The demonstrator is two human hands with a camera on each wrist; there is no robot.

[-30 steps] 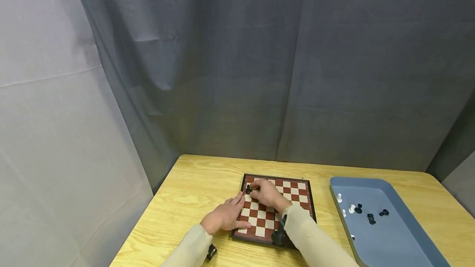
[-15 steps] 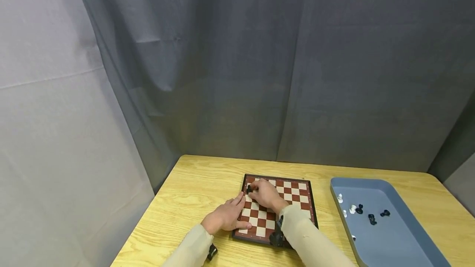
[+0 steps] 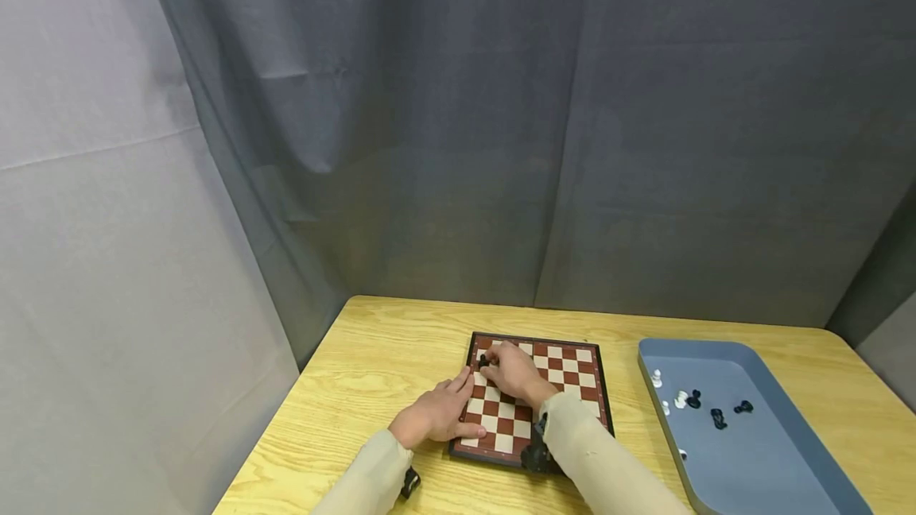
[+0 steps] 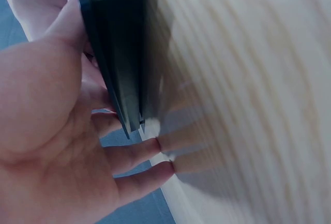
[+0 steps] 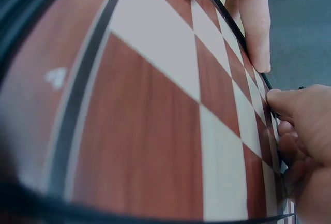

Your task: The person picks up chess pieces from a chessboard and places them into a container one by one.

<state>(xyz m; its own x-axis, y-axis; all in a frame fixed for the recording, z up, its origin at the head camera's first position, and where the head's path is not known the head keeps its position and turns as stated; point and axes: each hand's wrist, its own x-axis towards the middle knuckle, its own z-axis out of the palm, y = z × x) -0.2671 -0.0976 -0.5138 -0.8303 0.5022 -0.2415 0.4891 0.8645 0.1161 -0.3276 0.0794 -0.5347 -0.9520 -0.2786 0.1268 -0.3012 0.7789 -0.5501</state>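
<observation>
A chessboard (image 3: 504,426) with red-brown and cream squares lies on the wooden table. My right hand (image 3: 517,374) reaches over it to the far left corner, where thumb and forefinger pinch a small black chess piece (image 3: 483,360). Fingers cover most of the piece, so its kind is hidden. Along the board's left side, my left hand (image 3: 438,414) lies spread with straight fingers, its thumb over the near left squares. From below, the left wrist view has two fingertips (image 4: 164,168) on the tabletop beside the board's dark edge (image 4: 115,43).
A blue-grey tray (image 3: 758,467) stands on the table at the right. Inside lie several chess pieces, among them a white pawn (image 3: 656,378) and a black piece (image 3: 719,418). Grey curtains (image 3: 458,141) hang behind the table (image 3: 386,332) and to its left.
The black chess piece has shifted slightly to the right and away from me with the right fingers on it. My left hand stays in place on the board's edge.
</observation>
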